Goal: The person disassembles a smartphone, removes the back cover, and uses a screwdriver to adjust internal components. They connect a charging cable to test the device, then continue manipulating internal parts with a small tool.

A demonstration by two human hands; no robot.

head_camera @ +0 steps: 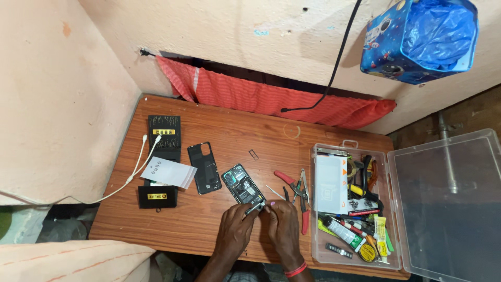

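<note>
An opened smartphone (240,184) lies face down on the wooden table (219,130), its insides exposed. My left hand (235,230) pinches the phone's near corner. My right hand (282,224) is right beside it, fingers closed on a thin metal tool at that same corner; the tool is mostly hidden. The phone's black back cover (204,168) lies just left of the phone. A small SIM tray (254,154) rests further back.
Red-handled pliers (300,201) and tweezers lie right of the phone. A clear plastic box (350,203) full of tools and glue tubes stands at right, lid open. A black screwdriver bit case (164,137), white paper and white cable sit at left. A blue bag hangs above.
</note>
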